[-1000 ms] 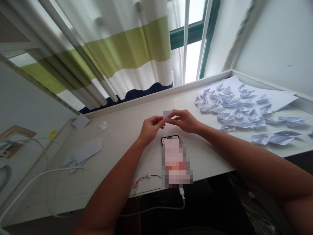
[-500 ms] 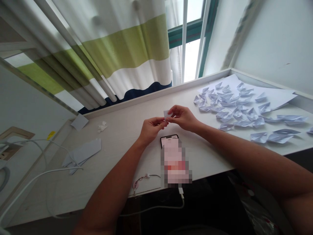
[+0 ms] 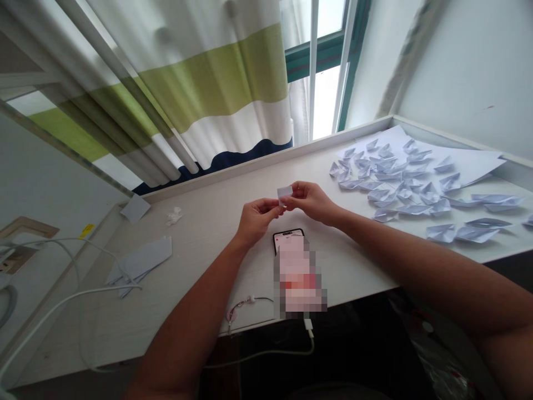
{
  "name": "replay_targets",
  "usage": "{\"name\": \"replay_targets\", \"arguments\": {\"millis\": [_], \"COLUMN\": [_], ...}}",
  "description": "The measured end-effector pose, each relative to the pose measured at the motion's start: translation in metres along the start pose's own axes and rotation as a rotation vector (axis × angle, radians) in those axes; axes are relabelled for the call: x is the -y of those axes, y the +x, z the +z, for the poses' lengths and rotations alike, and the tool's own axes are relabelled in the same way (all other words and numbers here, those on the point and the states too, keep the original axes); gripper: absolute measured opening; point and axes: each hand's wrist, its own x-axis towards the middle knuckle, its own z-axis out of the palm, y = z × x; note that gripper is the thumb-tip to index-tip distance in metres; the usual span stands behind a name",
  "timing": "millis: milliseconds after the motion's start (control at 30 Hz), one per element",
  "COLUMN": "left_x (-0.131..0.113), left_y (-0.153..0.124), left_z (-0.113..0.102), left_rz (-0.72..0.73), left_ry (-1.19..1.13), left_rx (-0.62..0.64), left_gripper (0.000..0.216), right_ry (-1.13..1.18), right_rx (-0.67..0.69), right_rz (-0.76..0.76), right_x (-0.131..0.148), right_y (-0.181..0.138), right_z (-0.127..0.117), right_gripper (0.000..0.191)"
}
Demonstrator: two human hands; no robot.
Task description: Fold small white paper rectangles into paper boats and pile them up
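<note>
Small folded paper held up over the middle of the desk.
Fingers of left hand and right hand pinch it narrowly, behind the phone at the front edge. Risk: uneven pressure could skew the crease or tear it.

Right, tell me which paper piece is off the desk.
The small piece pinched between left hand and right hand; the other pieces lie on the desk.
</note>
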Motion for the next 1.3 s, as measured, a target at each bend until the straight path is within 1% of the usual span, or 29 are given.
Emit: {"name": "replay_targets", "arguments": {"millis": [33,167,333,433,633,800,900,1033,1167,1233,1300], "left_x": [0.0,0.0,0.001,0.001,0.005,0.006,0.005,0.005,0.009,0.01,0.011], "left_y": [0.0,0.001,-0.001,-0.001,0.0,0.001,-0.001,-0.002,0.002,0.004,0.005], "left_z": [0.0,-0.001,0.0,0.0,-0.002,-0.001,0.002,0.005,0.001,-0.003,-0.007], "left_rz": [-0.006,-0.027,-0.054,-0.033,-0.004,-0.008,-0.001,-0.005,0.011,0.026,0.057], "left_ry": [-0.002,0.006,0.014,0.032,0.046,0.03,0.009,0.003,0.004,0.038,0.124], "left_rx": [-0.003,-0.008,-0.001,0.021,0.061,0.081,0.071,0.054,-0.012,-0.026,-0.012], "left_gripper": [0.028,0.03,0.031,0.032,0.041,0.044,0.044,0.042,0.038,0.033,0.026], "right_ry": [-0.03,-0.082,-0.048,-0.016,0.004,-0.059,-0.092,-0.097,-0.039,-0.014,-0.013], "right_rx": [0.011,0.019,0.021,0.026,0.096,0.042,0.016,0.02,0.027,-0.002,-0.03], "right_rz": [0.01,0.0,0.004,0.022,-0.005,-0.049,-0.084,-0.058,-0.023,-0.035,-0.052], "right_x": [0.0,0.001,0.002,0.003,0.004,0.006,0.009,0.009,0.006,0.006,0.006], "right_y": [0.0,-0.001,0.0,0.0,-0.001,-0.001,-0.002,-0.003,-0.001,0.0,0.002], "right_z": [-0.001,-0.002,-0.002,-0.003,-0.003,-0.003,-0.003,-0.003,-0.004,-0.006,-0.009], "right_gripper": [0.052,0.056,0.054,0.055,0.058,0.058,0.057,0.057,0.052,0.049,0.051]}}
